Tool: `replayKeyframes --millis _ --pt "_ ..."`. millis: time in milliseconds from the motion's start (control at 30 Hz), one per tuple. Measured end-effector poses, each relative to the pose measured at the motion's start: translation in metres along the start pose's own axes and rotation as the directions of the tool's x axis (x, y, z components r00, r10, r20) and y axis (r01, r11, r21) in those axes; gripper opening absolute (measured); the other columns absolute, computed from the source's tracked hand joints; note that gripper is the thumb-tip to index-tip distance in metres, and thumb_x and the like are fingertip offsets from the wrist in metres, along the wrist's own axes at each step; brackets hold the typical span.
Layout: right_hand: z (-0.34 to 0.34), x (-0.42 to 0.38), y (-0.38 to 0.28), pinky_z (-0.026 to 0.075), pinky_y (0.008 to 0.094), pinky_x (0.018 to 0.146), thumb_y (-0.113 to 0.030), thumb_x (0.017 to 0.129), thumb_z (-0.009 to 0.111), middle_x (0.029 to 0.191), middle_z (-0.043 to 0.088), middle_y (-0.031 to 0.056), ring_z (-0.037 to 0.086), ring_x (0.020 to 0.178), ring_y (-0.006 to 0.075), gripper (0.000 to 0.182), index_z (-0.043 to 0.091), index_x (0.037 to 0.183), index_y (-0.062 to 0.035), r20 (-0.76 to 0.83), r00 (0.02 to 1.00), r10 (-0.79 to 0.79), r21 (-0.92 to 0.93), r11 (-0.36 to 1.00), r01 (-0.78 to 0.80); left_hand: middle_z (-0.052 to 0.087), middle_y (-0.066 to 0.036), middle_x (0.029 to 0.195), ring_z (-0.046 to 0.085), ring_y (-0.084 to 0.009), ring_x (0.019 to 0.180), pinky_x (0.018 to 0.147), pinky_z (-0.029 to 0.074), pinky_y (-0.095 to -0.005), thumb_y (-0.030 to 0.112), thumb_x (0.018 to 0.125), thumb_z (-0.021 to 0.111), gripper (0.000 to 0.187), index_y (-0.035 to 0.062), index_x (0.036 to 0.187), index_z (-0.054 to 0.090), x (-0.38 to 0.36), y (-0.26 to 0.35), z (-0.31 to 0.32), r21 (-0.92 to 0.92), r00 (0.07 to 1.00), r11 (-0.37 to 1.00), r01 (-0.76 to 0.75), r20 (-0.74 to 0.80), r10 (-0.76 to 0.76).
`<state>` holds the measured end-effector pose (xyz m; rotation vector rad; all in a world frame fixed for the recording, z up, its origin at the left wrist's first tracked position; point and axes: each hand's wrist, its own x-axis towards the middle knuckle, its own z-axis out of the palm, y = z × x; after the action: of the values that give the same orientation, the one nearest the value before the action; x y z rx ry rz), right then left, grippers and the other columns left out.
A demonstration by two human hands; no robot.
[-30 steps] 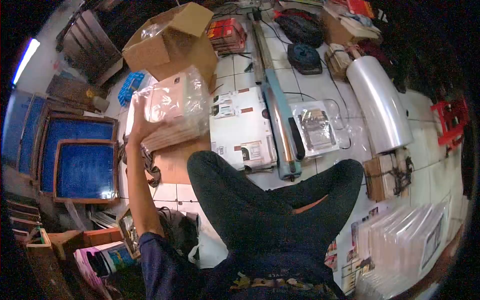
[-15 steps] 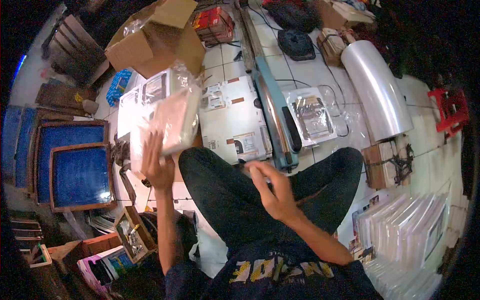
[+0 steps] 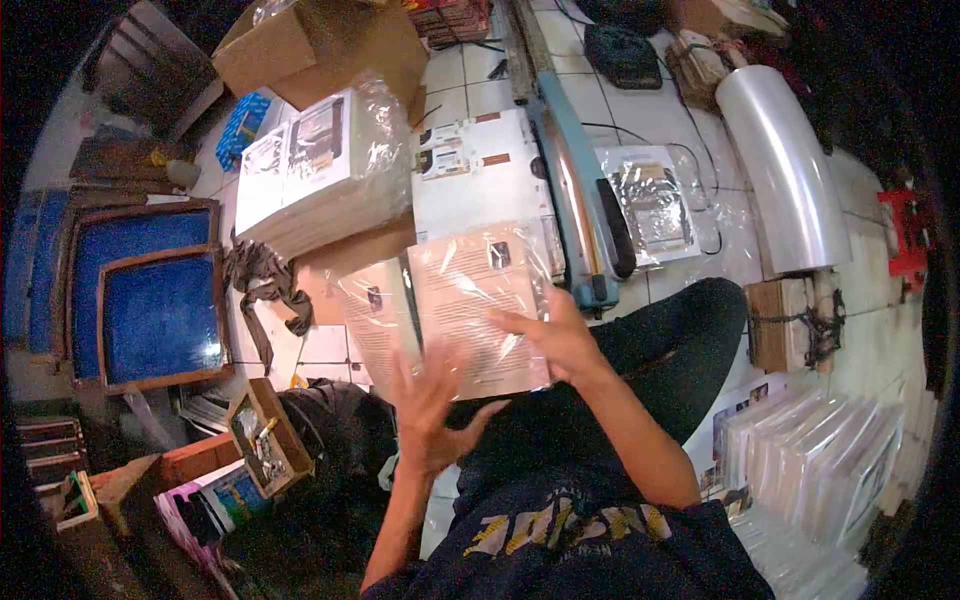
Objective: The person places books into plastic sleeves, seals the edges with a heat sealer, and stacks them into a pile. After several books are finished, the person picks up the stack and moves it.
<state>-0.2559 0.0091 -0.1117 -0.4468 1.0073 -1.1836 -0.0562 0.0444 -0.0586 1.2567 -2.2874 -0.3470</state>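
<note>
A pack of plastic-wrapped books [image 3: 475, 275] lies over my lap, tan covers with printed text and small dark pictures facing up in two side-by-side panels. My right hand [image 3: 572, 345] grips its right edge, thumb on top and fingers underneath. Over the lower edge of the pack is my left hand [image 3: 430, 415], fingers spread and slightly blurred. Beyond the pack, a printed white sheet [image 3: 470, 190] lies beside a long blue bar sealer [image 3: 580, 200]. To the left sits a tall wrapped stack of books [image 3: 325, 180].
An open cardboard box [image 3: 330, 50] stands behind the stack. Right of the sealer lie a wrapped book [image 3: 650, 205] and a big roll of clear film [image 3: 785, 170]. Several wrapped packs [image 3: 810, 460] stand at lower right. Blue framed screens [image 3: 165, 320] lean at left.
The pack has moved from beside the left stack to over my lap, its printed side now showing. My right hand has taken hold of its right edge; my left hand has come rightward.
</note>
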Motion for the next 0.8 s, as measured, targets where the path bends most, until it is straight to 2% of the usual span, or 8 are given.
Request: replayKeyframes --millis 167,233,333,367,433,567,667,800 --pt "-0.026 0.011 0.001 0.057 0.034 0.08 -0.006 0.079 0.074 0.107 0.065 0.0165 0.067 0.093 0.0226 0.046 0.054 0.117 0.0065 0.011 0.996 0.088 0.017 0.996 -0.088 0.051 -0.022 0.133 0.048 -0.0317 0.125 0.107 0.033 -0.0387 0.016 0.089 0.062 0.048 -0.0062 0.13 0.047 0.003 -0.102 -0.007 -0.058 0.805 0.942 0.331 -0.504 -0.314" --pt "-0.037 0.019 0.009 0.056 0.0353 0.081 -0.006 0.077 0.076 0.108 0.066 0.0147 0.066 0.093 0.0224 0.049 0.054 0.12 0.0027 0.078 0.99 0.118 0.038 0.992 -0.121 0.053 -0.019 0.13 0.052 -0.0263 0.119 0.101 0.04 -0.0355 0.019 0.093 0.059 0.049 -0.0071 0.132 0.044 -0.01 -0.159 -0.005 -0.74 0.494 0.088 0.667 0.351 -0.796" --pt "-0.049 0.025 0.033 0.055 0.0358 0.083 -0.008 0.077 0.077 0.109 0.065 0.0145 0.066 0.093 0.0215 0.052 0.052 0.122 0.0026 0.115 0.989 0.088 0.134 0.986 -0.103 0.058 -0.015 0.123 0.057 -0.0222 0.109 0.093 0.044 -0.0329 0.019 0.094 0.059 0.047 -0.0065 0.131 0.046 -0.024 -0.173 0.01 -0.892 0.711 -0.286 0.349 0.451 -0.539" --pt "-0.048 0.025 0.036 0.055 0.0358 0.083 -0.009 0.078 0.076 0.109 0.065 0.0144 0.066 0.093 0.0213 0.051 0.053 0.122 0.0026 0.148 0.987 0.067 0.135 0.987 -0.087 0.058 -0.015 0.123 0.057 -0.0222 0.109 0.093 0.044 -0.0329 0.019 0.094 0.059 0.047 -0.0065 0.131 0.046 -0.021 -0.166 0.006 -0.886 0.718 -0.285 0.365 0.463 -0.52" --pt "-0.047 0.022 0.031 0.054 0.0364 0.084 -0.009 0.078 0.076 0.11 0.066 0.0137 0.066 0.093 0.0214 0.052 0.053 0.123 0.0016 0.088 0.995 0.038 0.112 0.993 -0.047 0.058 -0.014 0.119 0.053 -0.0221 0.111 0.095 0.043 -0.0351 0.023 0.092 0.061 0.047 -0.0024 0.128 0.047 -0.008 -0.135 -0.011 -0.771 0.697 0.254 0.584 0.316 -0.644" --pt "-0.05 0.002 0.002 0.052 0.0371 0.086 -0.008 0.077 0.077 0.109 0.066 0.0104 0.065 0.095 0.0218 0.054 0.052 0.125 -0.0004 0.126 0.984 0.125 0.019 0.992 -0.129 0.063 -0.015 0.114 0.061 -0.0203 0.099 0.09 0.046 -0.0317 0.014 0.091 0.062 0.039 -0.0066 0.122 0.053 0.016 -0.09 -0.056 -0.682 0.685 0.462 0.566 0.077 -0.725" --pt "-0.055 -0.003 0.018 0.053 0.0366 0.084 -0.011 0.075 0.078 0.11 0.064 0.0098 0.066 0.093 0.0217 0.058 0.051 0.125 -0.0002 0.155 0.985 0.077 0.368 0.921 -0.13 0.064 -0.014 0.111 0.062 -0.0181 0.094 0.084 0.048 -0.0285 0.014 0.092 0.061 0.036 -0.007 0.12 0.054 0.031 -0.063 -0.089 -0.794 0.737 0.329 0.511 0.208 -0.643" --pt "-0.066 -0.027 0.023 0.055 0.0347 0.077 -0.012 0.075 0.079 0.103 0.067 0.0108 0.066 0.089 0.0206 0.045 0.06 0.114 0.0002 -0.024 0.998 0.058 0.118 0.991 -0.055 0.066 -0.012 0.105 0.064 -0.0165 0.088 0.078 0.05 -0.0269 0.016 0.093 0.059 0.033 -0.007 0.117 0.056 0.047 -0.065 -0.088 -0.722 0.729 0.366 0.587 0.275 -0.627"
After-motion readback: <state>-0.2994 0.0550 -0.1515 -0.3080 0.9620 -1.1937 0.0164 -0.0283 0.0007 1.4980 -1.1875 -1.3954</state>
